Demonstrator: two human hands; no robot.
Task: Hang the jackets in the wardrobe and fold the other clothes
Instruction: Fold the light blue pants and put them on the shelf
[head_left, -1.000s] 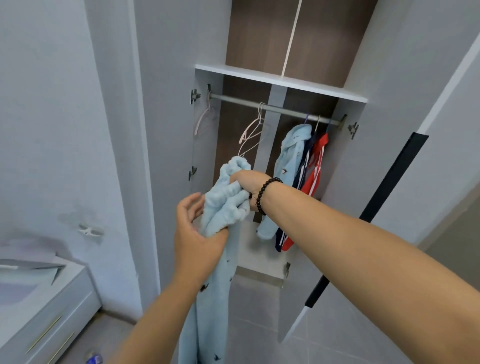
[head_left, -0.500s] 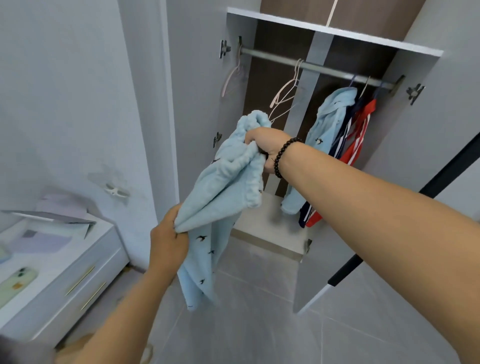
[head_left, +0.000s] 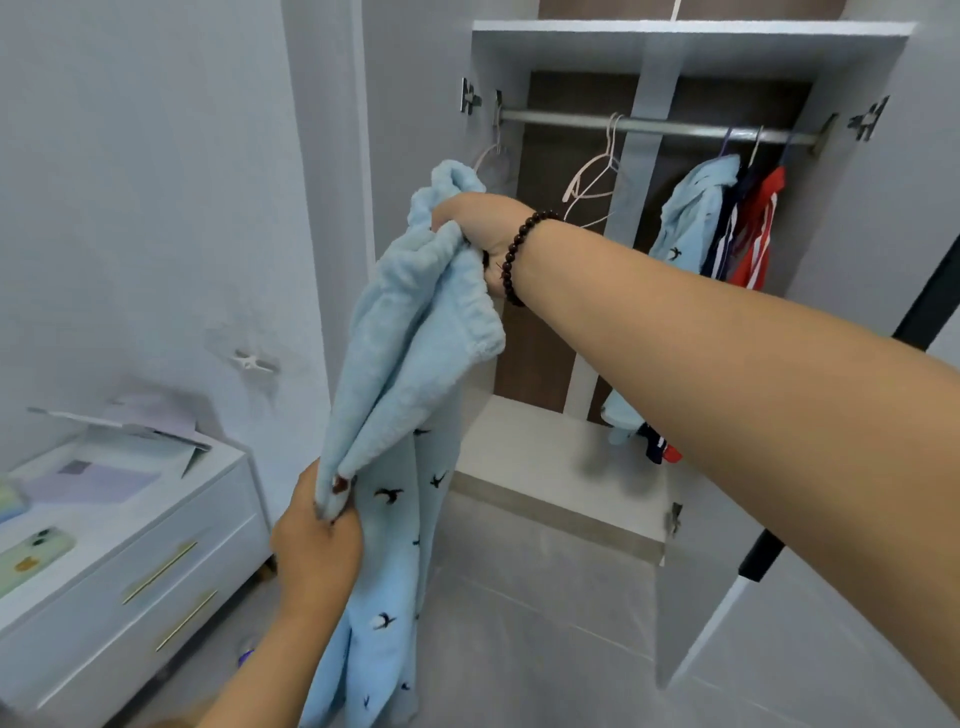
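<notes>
A light blue fleece garment (head_left: 400, 353) with small dark bird prints hangs in front of the open wardrobe (head_left: 685, 39). My right hand (head_left: 480, 228), with a dark bead bracelet on the wrist, grips its bunched upper end. Lower down, my left hand (head_left: 317, 551) pinches another edge of it, and the rest drapes toward the floor. On the wardrobe's metal rail (head_left: 660, 124) hang empty pale hangers (head_left: 595, 176) in the middle. At the right end hang a matching light blue jacket (head_left: 693, 218), a navy one (head_left: 724, 234) and a red one (head_left: 761, 234).
A white drawer unit (head_left: 156, 551) stands at the lower left, with a green phone (head_left: 34, 558) and papers (head_left: 93, 480) on top. The wardrobe's right door (head_left: 852, 332) stands open, its lower edge near my right arm. Grey floor tiles (head_left: 545, 634) lie below.
My left hand slid down the garment from beside my right hand and pulled one edge downward, stretching the fabric between both hands. The view shifted lower and left.
</notes>
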